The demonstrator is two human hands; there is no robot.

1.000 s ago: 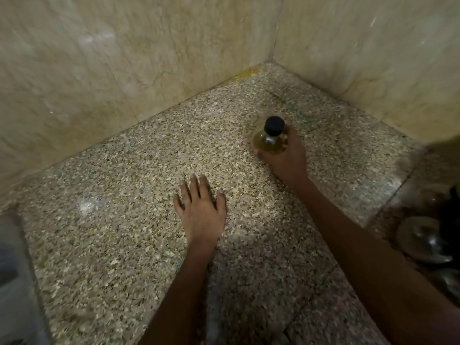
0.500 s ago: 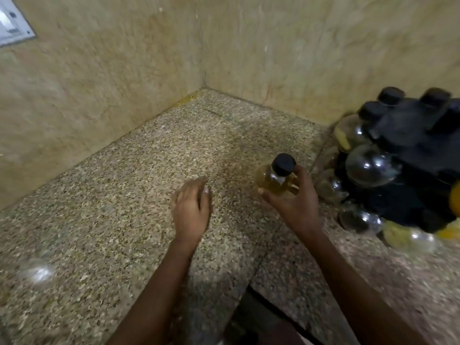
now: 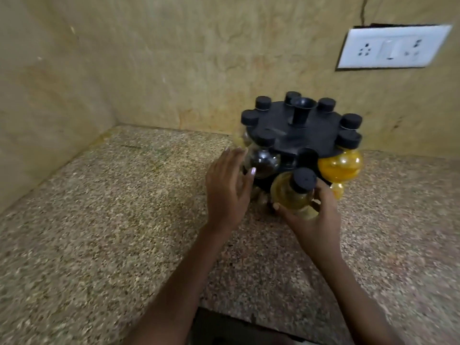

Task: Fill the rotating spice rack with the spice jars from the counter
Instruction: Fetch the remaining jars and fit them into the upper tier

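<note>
A black rotating spice rack (image 3: 298, 130) stands on the granite counter near the back wall, with several round black-capped jars hanging around its rim. One of them, a bright yellow jar (image 3: 340, 166), hangs at its right front. My right hand (image 3: 315, 217) grips a yellowish spice jar (image 3: 292, 192) with a black cap, held just in front of the rack's lower front. My left hand (image 3: 227, 190) hovers open beside the rack's left side, fingers spread close to a clear dark jar (image 3: 262, 163).
The speckled granite counter (image 3: 112, 220) stretches left into a corner of beige stone walls. A white socket and switch plate (image 3: 393, 47) is on the back wall, upper right. The counter's front edge shows at the bottom.
My view swung right, from the corner to the rack. The right hand carried the jar across to the rack's front. The left hand rose off the counter and moved up beside the rack.
</note>
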